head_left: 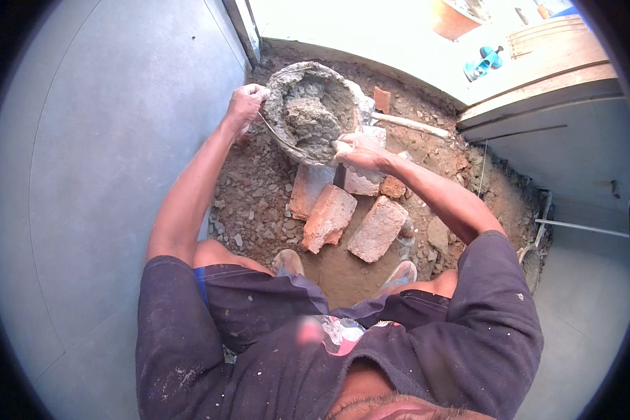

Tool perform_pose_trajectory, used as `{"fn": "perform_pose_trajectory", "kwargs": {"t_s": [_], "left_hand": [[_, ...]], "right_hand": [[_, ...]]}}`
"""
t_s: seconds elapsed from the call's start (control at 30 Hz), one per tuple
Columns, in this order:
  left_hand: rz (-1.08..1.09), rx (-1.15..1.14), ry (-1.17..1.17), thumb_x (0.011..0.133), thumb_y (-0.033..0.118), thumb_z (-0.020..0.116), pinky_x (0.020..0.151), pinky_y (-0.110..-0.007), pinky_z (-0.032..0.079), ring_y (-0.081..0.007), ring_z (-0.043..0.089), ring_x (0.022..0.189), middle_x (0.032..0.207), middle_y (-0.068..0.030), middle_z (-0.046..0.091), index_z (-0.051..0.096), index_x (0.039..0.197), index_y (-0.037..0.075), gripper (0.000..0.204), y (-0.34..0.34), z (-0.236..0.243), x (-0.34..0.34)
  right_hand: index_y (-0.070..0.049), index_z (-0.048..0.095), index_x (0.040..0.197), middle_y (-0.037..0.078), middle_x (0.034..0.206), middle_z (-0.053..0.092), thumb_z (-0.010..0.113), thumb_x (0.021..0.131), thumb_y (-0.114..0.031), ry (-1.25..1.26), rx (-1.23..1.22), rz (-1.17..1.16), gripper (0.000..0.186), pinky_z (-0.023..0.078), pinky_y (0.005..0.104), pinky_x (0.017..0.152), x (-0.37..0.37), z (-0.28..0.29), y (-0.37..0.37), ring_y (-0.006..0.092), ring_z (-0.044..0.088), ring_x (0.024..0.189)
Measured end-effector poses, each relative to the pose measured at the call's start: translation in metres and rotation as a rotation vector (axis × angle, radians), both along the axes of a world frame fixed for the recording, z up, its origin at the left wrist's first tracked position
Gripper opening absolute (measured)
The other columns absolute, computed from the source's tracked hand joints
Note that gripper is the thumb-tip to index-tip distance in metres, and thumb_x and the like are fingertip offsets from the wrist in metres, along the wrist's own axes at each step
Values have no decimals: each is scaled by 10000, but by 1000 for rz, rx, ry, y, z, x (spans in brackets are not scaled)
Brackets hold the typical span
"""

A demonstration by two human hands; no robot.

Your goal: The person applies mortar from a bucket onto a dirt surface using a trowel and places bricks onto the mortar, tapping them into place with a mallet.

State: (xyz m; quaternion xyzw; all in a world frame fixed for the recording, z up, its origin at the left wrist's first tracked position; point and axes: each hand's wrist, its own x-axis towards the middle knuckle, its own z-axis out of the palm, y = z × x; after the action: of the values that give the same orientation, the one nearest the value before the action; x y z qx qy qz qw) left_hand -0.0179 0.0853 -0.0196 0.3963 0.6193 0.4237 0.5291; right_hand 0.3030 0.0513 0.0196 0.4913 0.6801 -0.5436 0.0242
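Note:
A round bucket (273, 98), its rim crusted with grey mortar, is tilted toward me above the rubble. Wet mortar (313, 112) lies inside it. My left hand (245, 105) is closed on the left side of the rim, and my right hand (360, 150) grips the rim at its near right. A thin wire handle (278, 131) hangs along the near left side. Just below the bucket are several reddish bricks, among them a broken brick (329, 218) and a mortar-smeared brick (378, 229). The bucket's underside is hidden.
A wooden tool handle (411, 125) sticks out right of the bucket. Grey wall panels (119, 140) close in the left side, and a grey panel (560, 154) stands at right. Loose rubble (248, 189) covers the ground around my feet. Beyond the sill, a teal tool (483, 64) lies near an orange tub (456, 19).

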Motion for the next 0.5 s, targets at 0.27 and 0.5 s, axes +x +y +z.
{"fn": "perform_pose_trajectory", "kwargs": {"t_s": [0.27, 0.5], "left_hand": [[-83, 93, 334, 894, 227, 654, 715, -318, 462, -148, 561, 770, 795, -31, 635, 709, 938, 30, 209, 3, -20, -34], [-1, -191, 99, 944, 268, 581, 791, -436, 514, -213, 595, 964, 1096, -70, 627, 640, 1177, 61, 317, -3, -45, -70]], "right_hand": [[-58, 603, 866, 33, 711, 595, 594, 822, -230, 147, 0, -41, 178, 508, 315, 521, 43, 53, 1, 140, 585, 604], [-20, 620, 942, 45, 817, 624, 591, 894, -209, 155, 126, -222, 197, 521, 301, 658, 147, 81, -42, 102, 574, 644]]}}
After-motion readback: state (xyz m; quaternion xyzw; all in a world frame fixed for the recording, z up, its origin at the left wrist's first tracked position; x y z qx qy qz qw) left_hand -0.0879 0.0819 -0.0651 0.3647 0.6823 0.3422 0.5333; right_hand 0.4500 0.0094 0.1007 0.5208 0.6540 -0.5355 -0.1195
